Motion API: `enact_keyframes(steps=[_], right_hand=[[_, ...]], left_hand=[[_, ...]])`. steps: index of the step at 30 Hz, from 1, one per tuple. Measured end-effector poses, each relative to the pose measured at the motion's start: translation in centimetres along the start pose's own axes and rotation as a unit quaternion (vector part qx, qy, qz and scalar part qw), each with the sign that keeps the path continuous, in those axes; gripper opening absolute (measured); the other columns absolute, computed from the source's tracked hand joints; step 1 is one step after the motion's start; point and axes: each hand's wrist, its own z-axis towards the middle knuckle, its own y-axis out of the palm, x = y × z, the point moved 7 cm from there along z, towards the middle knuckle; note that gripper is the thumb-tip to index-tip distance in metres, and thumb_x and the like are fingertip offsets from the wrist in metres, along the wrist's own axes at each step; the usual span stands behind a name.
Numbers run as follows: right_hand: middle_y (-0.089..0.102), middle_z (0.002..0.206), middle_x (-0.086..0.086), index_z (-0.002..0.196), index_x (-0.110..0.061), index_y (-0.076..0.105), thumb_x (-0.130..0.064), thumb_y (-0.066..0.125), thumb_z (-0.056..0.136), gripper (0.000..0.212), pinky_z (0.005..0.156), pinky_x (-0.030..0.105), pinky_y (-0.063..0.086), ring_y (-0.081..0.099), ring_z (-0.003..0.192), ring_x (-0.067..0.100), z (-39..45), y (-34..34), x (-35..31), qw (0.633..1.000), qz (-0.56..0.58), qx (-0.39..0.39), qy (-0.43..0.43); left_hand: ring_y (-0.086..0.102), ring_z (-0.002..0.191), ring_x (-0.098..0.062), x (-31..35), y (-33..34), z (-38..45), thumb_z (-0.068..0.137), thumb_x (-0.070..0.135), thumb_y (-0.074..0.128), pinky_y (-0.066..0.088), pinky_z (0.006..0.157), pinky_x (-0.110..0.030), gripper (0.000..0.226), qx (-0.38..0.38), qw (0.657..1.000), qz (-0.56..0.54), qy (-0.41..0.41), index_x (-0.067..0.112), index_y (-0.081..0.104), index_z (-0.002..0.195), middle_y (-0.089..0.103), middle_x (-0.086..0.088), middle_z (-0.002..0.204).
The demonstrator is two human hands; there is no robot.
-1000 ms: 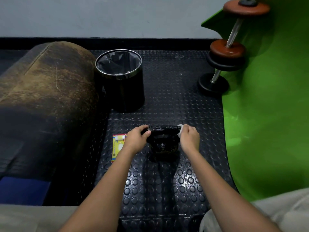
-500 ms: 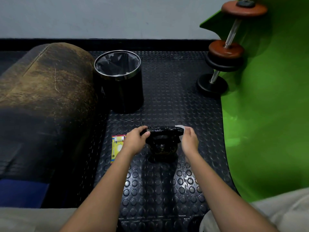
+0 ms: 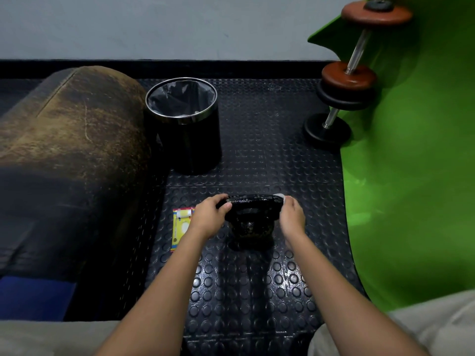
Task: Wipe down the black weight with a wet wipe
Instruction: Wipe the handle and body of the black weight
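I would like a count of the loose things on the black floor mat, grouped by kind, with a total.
Weights: 2, the black weight gripped by the left hand, and a dumbbell leaning on the green sheet.
Wet wipes: 1, the wet wipe under the right hand.
Wipe packets: 1, yellow packet.
Bins: 1, black bin.
Total: 5

A home gym corner: studded black rubber floor (image 3: 257, 155), a plate-loaded dumbbell (image 3: 347, 75) far beyond the right hand (image 3: 291, 217).
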Motion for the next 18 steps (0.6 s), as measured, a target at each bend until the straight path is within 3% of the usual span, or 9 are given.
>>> enact_keyframes(steps=[2,4,6,8,11,15,17,18], right_hand=[[0.060,0.102,-0.002,0.114,-0.018,0.063,-0.027,0.030,0.105,0.036,0.071,0.030,0.038,0.053,0.081,0.012,-0.2,0.2,-1.3,0.995,-0.082,0.006,-0.052],[0.061,0.103,-0.010,0.105,-0.022,0.066,-0.024,0.033,0.104,0.033,0.077,0.026,0.039,0.054,0.092,0.008,-1.1,1.0,-3.0,0.970,-0.155,0.015,-0.185],[0.060,0.107,-0.016,0.110,-0.022,0.068,-0.027,0.035,0.105,0.033,0.089,0.021,0.035,0.048,0.104,0.003,-2.0,1.8,-3.4,0.934,-0.187,0.011,-0.305],[0.058,0.114,-0.019,0.119,-0.022,0.066,-0.030,0.036,0.106,0.033,0.097,0.017,0.033,0.046,0.111,-0.001,-2.3,1.7,-2.8,0.916,-0.180,0.012,-0.359],[0.056,0.123,-0.019,0.125,-0.025,0.063,-0.033,0.033,0.106,0.036,0.098,0.017,0.034,0.047,0.119,0.001,-2.0,0.5,-1.3,0.947,-0.121,0.032,-0.296],[0.062,0.127,-0.001,0.122,-0.024,0.064,-0.037,0.031,0.105,0.039,0.090,0.033,0.044,0.057,0.115,0.020,0.2,0.5,0.8,0.999,0.037,0.009,-0.035],[0.059,0.130,0.002,0.133,-0.017,0.058,-0.036,0.028,0.106,0.045,0.091,0.036,0.042,0.055,0.116,0.024,0.3,0.5,0.6,0.998,0.030,-0.014,0.047],[0.060,0.125,0.001,0.132,-0.016,0.058,-0.034,0.028,0.106,0.044,0.086,0.034,0.041,0.056,0.110,0.021,0.2,0.5,0.1,0.999,-0.013,-0.015,0.029]], left_hand=[[0.052,0.120,-0.023,0.0,0.0,0.0,0.096,0.035,0.050,0.038,0.086,-0.024,0.043,-0.001,1.000,-0.002,0.000,0.025,0.049,0.137,0.055,-0.003,0.135],[0.052,0.120,-0.023,0.0,0.0,-0.1,0.096,0.035,0.050,0.039,0.086,-0.025,0.042,-0.001,1.000,-0.003,-0.001,0.025,0.049,0.138,0.055,-0.004,0.134],[0.052,0.119,-0.024,0.0,0.0,-0.1,0.096,0.035,0.050,0.040,0.088,-0.027,0.042,0.002,1.000,0.002,0.000,0.025,0.050,0.137,0.056,-0.004,0.134],[0.052,0.120,-0.024,0.1,0.0,-0.1,0.096,0.035,0.051,0.041,0.090,-0.027,0.042,0.003,1.000,0.003,0.002,0.025,0.050,0.137,0.056,-0.004,0.134],[0.051,0.123,-0.023,0.0,0.0,-0.1,0.096,0.035,0.051,0.037,0.090,-0.024,0.042,0.003,1.000,0.001,0.003,0.025,0.050,0.137,0.055,-0.003,0.135],[0.051,0.122,-0.023,0.0,0.0,0.0,0.096,0.036,0.051,0.040,0.092,-0.027,0.043,0.002,1.000,0.001,0.004,0.025,0.049,0.138,0.054,-0.003,0.136],[0.053,0.119,-0.023,-0.1,0.0,0.0,0.096,0.036,0.050,0.043,0.092,-0.030,0.043,0.002,1.000,0.001,0.002,0.025,0.049,0.137,0.055,-0.003,0.135],[0.054,0.117,-0.024,-0.1,0.0,0.0,0.096,0.037,0.050,0.044,0.091,-0.031,0.043,0.003,1.000,0.002,0.002,0.026,0.049,0.137,0.055,-0.003,0.134]])
